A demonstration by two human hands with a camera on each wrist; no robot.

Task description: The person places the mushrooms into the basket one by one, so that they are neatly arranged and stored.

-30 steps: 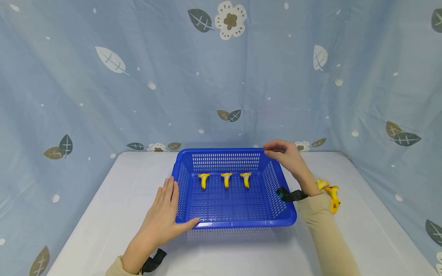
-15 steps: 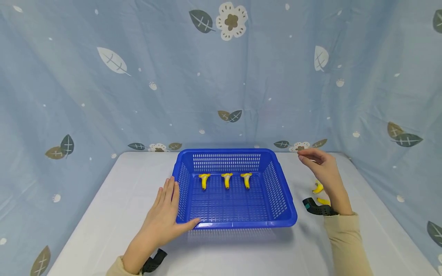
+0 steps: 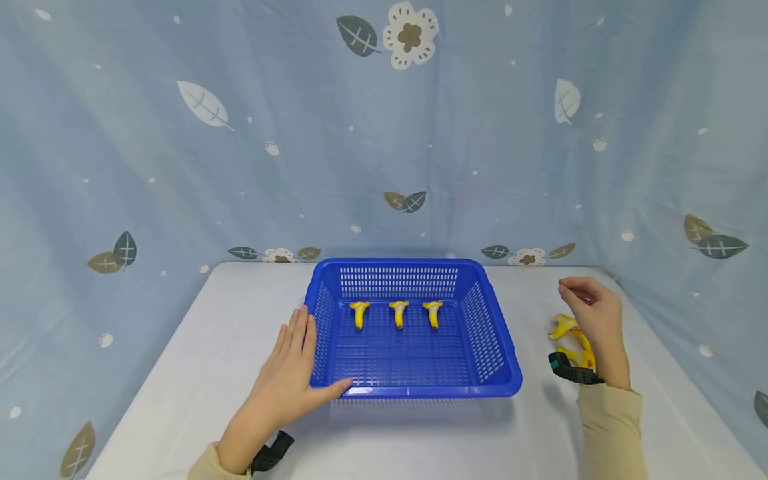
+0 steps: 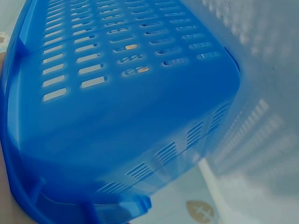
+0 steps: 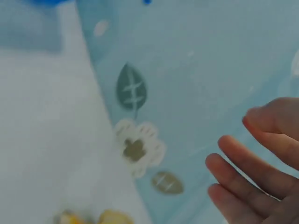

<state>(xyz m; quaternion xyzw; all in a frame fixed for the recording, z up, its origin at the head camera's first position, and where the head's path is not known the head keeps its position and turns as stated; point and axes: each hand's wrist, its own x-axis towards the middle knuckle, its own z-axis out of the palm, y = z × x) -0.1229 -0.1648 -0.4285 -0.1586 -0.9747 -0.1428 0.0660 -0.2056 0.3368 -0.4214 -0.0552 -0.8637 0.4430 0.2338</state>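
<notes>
My left hand [image 3: 282, 380] lies along the left side of the blue plastic basket [image 3: 414, 391], fingers straight and thumb over the front rim. The basket's slotted wall [image 4: 107, 126] fills much of the left wrist view. Inside, 3 yellow mushrooms [image 3: 399, 315], chanterelle-like, lie in a row near the back, stems toward me. Right of the basket, my right hand [image 3: 600, 327] hovers above the table, fingers loosely bent and holding nothing; in the right wrist view its fingers [image 5: 252, 177] are apart from the thumb. Several more yellow mushrooms [image 3: 564, 325] lie beside and below it, partly hidden by the wrist.
A white-covered table [image 3: 240, 307] carries everything. Behind and beside it hangs a blue curtain [image 3: 300, 133] with leaf and flower prints. The basket's back side stands close to the curtain. Each wrist wears a black strap [image 3: 573, 369].
My right hand has moved right from above the basket's back right corner, then down toward the loose mushrooms. The left hand and the mushrooms in the basket have stayed put.
</notes>
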